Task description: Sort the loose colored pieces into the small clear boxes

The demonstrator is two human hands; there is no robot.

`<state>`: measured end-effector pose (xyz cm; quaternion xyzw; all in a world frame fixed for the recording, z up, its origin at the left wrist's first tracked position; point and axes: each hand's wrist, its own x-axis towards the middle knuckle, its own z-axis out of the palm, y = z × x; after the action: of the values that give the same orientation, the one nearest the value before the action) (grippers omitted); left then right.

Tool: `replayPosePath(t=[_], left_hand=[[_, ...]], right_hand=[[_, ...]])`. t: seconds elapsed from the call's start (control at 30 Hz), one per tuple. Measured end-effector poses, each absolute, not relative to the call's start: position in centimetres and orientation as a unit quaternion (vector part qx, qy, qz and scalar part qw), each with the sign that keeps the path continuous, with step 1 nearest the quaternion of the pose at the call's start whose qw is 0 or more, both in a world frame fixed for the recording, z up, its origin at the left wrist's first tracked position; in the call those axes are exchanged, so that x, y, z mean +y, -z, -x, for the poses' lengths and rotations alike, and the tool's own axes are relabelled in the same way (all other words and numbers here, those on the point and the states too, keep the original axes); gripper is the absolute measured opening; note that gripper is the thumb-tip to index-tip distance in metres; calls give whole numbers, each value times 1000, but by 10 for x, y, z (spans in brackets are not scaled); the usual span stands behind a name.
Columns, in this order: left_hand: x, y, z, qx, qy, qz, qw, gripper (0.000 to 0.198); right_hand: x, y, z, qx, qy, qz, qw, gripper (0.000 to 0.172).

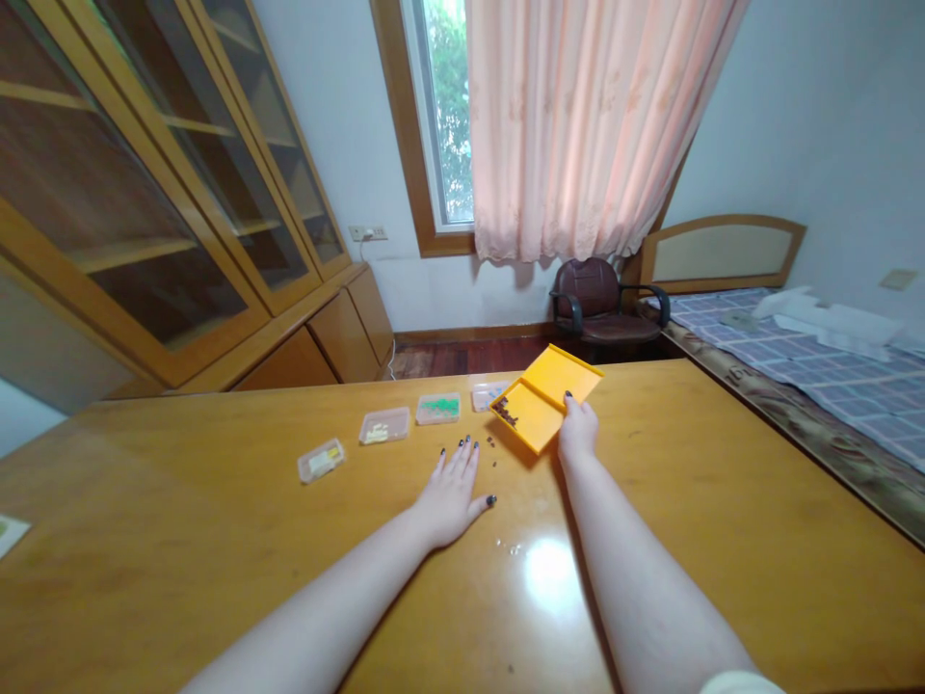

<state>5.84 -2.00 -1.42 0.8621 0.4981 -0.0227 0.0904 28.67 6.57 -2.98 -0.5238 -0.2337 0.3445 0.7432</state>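
My left hand (449, 496) lies on the wooden table (217, 540) with its fingers spread and nothing under its grip. To its right, my right hand (578, 431) grips the near right side of an open yellow case (535, 416), which is tilted above the table. Small dark brown pieces (504, 413) are gathered at the left corner of the case. A few more brown bits (490, 441) rest on the table between the case and my left fingertips. Behind the case, a clear box with blue pieces (486, 395) is partly hidden.
Left of the case stand clear boxes with green pieces (438, 408), cream pieces (384, 426) and a yellow-and-white item (322, 461). Beyond the table are a brown chair (593, 299), a bed (816, 357) and a glass-fronted cabinet (217, 231).
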Motion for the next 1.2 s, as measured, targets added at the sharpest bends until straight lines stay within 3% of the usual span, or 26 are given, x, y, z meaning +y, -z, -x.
replayPosePath(t=[0.3, 0.5, 0.7, 0.83, 0.97, 1.2], left_hand=[[8, 12, -92, 350, -28, -927, 128, 59], [-30, 14, -56, 378, -9, -916, 136, 55], [-64, 13, -20, 438, 25, -890, 122, 63], [-57, 11, -15, 430, 21, -893, 133, 62], [-29, 12, -20, 422, -33, -897, 125, 46], [1, 3, -35, 423, -106, -898, 54, 23]], right_hand=[[66, 28, -294, -199, -297, 560, 747, 26], [65, 28, -297, -162, -287, 577, 747, 22], [65, 27, -290, -189, -315, 559, 744, 25], [62, 28, -275, -268, -422, 495, 711, 27], [58, 31, -261, -322, -493, 458, 666, 28], [61, 36, -265, -302, -481, 485, 665, 28]])
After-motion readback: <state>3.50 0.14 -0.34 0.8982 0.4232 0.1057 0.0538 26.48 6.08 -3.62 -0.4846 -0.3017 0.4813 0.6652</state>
